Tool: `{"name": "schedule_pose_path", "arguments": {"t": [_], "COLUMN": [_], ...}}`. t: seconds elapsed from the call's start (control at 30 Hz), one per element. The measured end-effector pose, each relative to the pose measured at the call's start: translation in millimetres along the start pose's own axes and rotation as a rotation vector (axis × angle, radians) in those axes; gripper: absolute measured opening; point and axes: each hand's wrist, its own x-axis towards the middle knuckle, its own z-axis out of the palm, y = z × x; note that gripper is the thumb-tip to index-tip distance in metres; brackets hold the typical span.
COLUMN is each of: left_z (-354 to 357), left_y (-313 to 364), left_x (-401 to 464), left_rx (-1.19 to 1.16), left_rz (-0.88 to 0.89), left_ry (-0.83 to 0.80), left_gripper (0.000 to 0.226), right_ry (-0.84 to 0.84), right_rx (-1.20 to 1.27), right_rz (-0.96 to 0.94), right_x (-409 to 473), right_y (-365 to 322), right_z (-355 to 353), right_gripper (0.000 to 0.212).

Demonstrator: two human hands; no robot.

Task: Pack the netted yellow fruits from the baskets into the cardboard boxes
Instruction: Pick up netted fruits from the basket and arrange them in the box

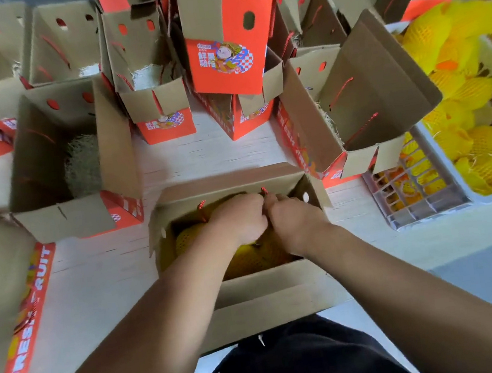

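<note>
An open cardboard box (251, 285) stands at the table's near edge, right in front of me. Several yellow fruits in foam nets (248, 258) lie inside it. Both hands are down in this box, side by side. My left hand (239, 220) has its fingers curled on a netted fruit near the far wall. My right hand (294, 220) grips another netted fruit beside it. A red cord handle (201, 209) hangs from the far flap. At the right, a white basket (457, 186) holds a heap of netted yellow fruits (470, 138).
Many open red-and-brown cardboard boxes crowd the table: one at left (64, 216) with straw padding, one at right (356, 128) with a raised flap, several behind. A grey crate (420, 210) sits under the basket. A closed box (7, 311) lies at the near left.
</note>
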Motion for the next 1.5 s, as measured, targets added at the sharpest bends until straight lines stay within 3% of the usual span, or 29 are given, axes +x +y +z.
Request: {"name": "schedule_pose_path", "arguments": {"t": [0.07,0.2,0.47,0.57,0.63,0.8,0.87,0.97,1.07,1.13,1.17,1.23,1.33,1.43,1.5], "left_z": [-4.6,-8.7,18.8,33.3,41.5,46.7,48.5,52.7,51.0,48.7,47.9,47.1,43.7,39.2,37.6], "left_y": [21.9,93.2,246.0,302.5,333.3,364.7,361.8,358.3,357.8,359.6,360.6,361.8,364.3,367.6,367.5], "left_x": [-6.3,-13.5,50.3,92.8,125.7,197.5,206.0,205.8,209.5,211.2,211.7,209.9,208.3,207.6,206.5], "left_rx": [-0.187,-0.575,-0.568,-0.563,-0.442,0.291,0.303,0.207,0.125,0.115,0.119,0.121,0.062,0.005,-0.042], "left_rz": [-0.01,0.123,0.367,0.409,0.454,0.4,0.323,0.212,0.128,0.096,0.08,0.067,0.055,0.026,-0.006], "left_ry": [0.149,0.283,0.347,0.316,0.315,0.378,0.424,0.59,0.66,0.665,0.655,0.624,0.616,0.546,0.523], "left_gripper": [0.018,0.015,0.012,0.014,0.017,0.03,0.025,0.012,0.013,0.019,0.023,0.03,0.038,0.058,0.07], "right_ry": [0.208,0.557,0.802,0.796,0.73,0.427,0.414,0.354,0.3,0.41,0.475,0.537,0.495,0.222,0.0], "right_rx": [0.141,0.375,0.713,0.711,0.671,0.473,0.415,0.311,0.111,0.054,0.139,0.536,1.079,1.688,1.85], "right_rz": [0.005,-0.026,0.087,0.138,0.154,0.196,0.184,-0.041,-0.121,-0.096,-0.105,-0.135,-0.157,-0.272,-0.346], "right_x": [-12.8,-48.4,-73.6,-73.0,-68.0,-15.5,15.2,61.1,91.0,98.7,100.0,92.1,75.6,65.6,60.6], "right_y": [6.7,51.7,212.7,292.6,347.2,443.4,457.6,459.5,445.8,442.8,445.0,454.3,474.1,481.2,473.7], "right_z": [-9.9,-31.8,-43.5,-48.4,-50.1,-61.7,-75.1,-87.2,-77.0,-66.2,-63.4,-64.7,-85.0,-99.2,-100.7], "right_gripper": [0.036,0.029,0.028,0.038,0.041,0.05,0.059,0.076,0.063,0.057,0.057,0.064,0.055,0.042,0.049]}}
